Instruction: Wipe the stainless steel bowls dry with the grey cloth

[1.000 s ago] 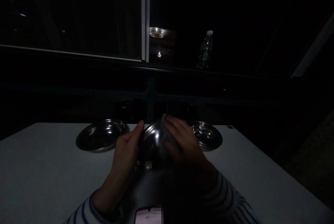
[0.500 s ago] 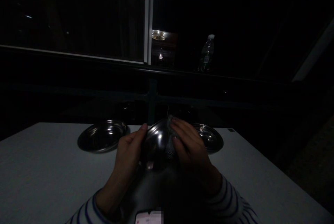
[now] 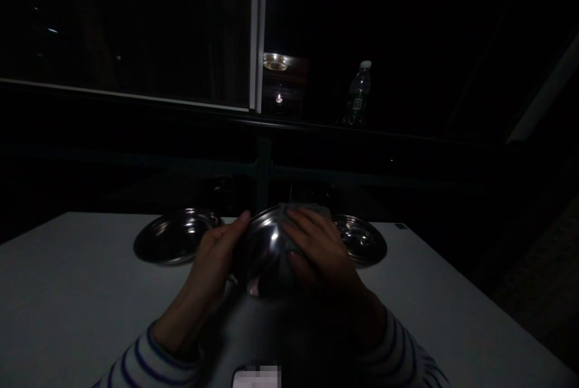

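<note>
A shiny metal plate (image 3: 265, 255) is held up, tilted, above the table between my hands. My left hand (image 3: 217, 255) grips its left edge, thumb on the upper rim; the other fingers are hidden behind it. My right hand (image 3: 321, 249) presses a greyish cloth (image 3: 284, 255) against the plate's right side, fingers laid over it. Much of the cloth is under the hand and in shadow. Two more metal plates rest on the table: one (image 3: 169, 240) behind my left hand, another (image 3: 362, 240) behind my right, partly covered by it.
The white table (image 3: 81, 291) spans the foreground, with a phone (image 3: 257, 377) at its near edge. Beyond stands a plastic bottle (image 3: 359, 93) with a white cap on a dark ledge, beside a window frame (image 3: 256, 32). The scene is very dim.
The held plate and my left hand have shifted slightly left. My right hand has moved a little left on the plate with the cloth, which now spreads flatter behind the fingers.
</note>
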Motion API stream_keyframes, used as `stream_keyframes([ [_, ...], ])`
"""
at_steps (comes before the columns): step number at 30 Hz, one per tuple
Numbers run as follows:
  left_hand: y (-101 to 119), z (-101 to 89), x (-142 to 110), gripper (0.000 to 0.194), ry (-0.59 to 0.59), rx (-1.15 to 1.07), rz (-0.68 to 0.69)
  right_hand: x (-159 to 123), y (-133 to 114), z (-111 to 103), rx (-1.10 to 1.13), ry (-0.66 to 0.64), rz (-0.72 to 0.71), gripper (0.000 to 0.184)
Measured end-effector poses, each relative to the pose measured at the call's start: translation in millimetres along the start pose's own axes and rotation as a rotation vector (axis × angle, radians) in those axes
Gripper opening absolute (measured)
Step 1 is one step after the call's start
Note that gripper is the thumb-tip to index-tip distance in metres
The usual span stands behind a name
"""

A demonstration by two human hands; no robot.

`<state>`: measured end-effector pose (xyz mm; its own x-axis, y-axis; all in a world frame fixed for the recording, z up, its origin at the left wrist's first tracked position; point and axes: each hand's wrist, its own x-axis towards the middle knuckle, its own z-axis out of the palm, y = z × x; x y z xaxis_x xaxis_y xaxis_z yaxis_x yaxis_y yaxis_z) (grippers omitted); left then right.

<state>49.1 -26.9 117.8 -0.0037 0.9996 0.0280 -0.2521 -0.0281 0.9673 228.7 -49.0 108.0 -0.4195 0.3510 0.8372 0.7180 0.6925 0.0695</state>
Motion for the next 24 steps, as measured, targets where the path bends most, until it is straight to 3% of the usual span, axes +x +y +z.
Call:
stream_keyframes([
  [3, 2, -3.2, 1, 0.039, -0.043, 0.025, 0.005, 1, -4, 1, -0.019, 0.0, -0.096, 0.032],
  [9, 6, -14.1, 10, 0.034, 0.012, -0.075, -0.008, -1, 6, -3, 0.122, 0.025, 0.036, 0.036],
  [14, 4, -13.3, 9, 0.033, -0.095, -0.088, -0.05, 0, 1, -3, 0.003, -0.002, -0.105, 0.031],
  [20, 11, -16.2, 11, 0.03, 0.027, -0.165, -0.026, -1, 7, -5, 0.104, 0.029, 0.009, 0.036],
  [24, 6, -10.1, 10, 0.032, -0.073, -0.155, -0.099, 1, 2, -6, 0.04, 0.028, -0.071, 0.032],
])
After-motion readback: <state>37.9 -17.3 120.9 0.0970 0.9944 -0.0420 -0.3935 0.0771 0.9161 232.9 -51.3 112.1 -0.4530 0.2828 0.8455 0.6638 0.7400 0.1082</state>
